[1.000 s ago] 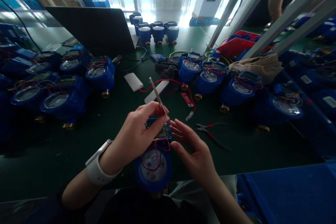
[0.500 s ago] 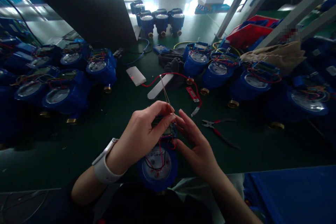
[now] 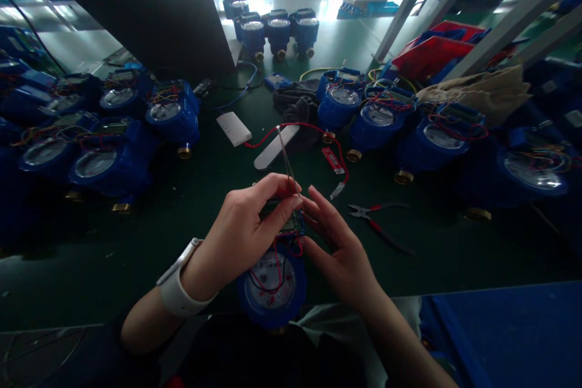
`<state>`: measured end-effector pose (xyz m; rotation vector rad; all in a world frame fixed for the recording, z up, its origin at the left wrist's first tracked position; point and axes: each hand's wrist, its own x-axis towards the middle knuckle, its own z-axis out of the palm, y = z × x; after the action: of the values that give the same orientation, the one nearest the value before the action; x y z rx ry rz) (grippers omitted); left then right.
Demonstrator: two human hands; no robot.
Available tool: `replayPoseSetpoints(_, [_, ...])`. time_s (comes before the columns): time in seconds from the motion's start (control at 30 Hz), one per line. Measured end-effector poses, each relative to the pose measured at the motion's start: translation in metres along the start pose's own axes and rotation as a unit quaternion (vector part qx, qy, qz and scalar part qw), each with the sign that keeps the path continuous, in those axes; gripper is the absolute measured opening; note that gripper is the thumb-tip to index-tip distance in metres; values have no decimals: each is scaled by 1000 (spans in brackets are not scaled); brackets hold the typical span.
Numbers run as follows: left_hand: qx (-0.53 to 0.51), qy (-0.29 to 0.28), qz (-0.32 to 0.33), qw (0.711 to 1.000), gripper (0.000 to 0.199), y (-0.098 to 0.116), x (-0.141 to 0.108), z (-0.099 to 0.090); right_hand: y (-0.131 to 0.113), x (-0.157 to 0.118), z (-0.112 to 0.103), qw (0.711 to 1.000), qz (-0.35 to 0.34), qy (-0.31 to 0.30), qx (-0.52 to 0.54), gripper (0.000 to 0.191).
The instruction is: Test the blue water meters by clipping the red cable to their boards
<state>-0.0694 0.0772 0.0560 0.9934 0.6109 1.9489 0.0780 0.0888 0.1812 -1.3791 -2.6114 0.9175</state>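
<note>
A blue water meter [image 3: 273, 288] with a round dial and an opened electronics box stands at the table's near edge. Red and black wires loop over its dial. My left hand [image 3: 248, 221], wearing a pale watch band, is closed in a pinch on a pair of thin wires [image 3: 285, 157] that rise from the box to a pale tip. My right hand [image 3: 339, 248] rests against the box's right side, thumb low and fingers higher, holding the meter. The fingertips partly hide the circuit board [image 3: 297, 221].
Cutters [image 3: 375, 218] lie right of my hands. Ahead are a white box [image 3: 233, 128] on a red cable, a pale flat bar [image 3: 275, 148] and a red label [image 3: 333, 160]. Several blue meters [image 3: 175, 115] stand both sides. A laptop [image 3: 150, 27] and a red bin [image 3: 431, 54] are farther back.
Both hands keep nearly the same hold on the meter and thin wires. The red light on the white box no longer shows. The whole view has shifted slightly.
</note>
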Motion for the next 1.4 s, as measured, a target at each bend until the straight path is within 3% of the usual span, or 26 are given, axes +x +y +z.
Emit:
replayPoseSetpoints(1.17, [46, -28, 19, 998, 10, -1, -2, 3, -3, 1, 3, 1000, -13, -3, -1, 74])
replayPoseSetpoints(1.3, [61, -33, 38, 997, 9, -2, -2, 4, -1, -2, -26, 999, 10, -32, -13, 73])
replayPoseSetpoints(1.4, [72, -33, 56, 995, 9, -4, -2, 5, 2, -8, -79, 982, 36, -22, -186, 75])
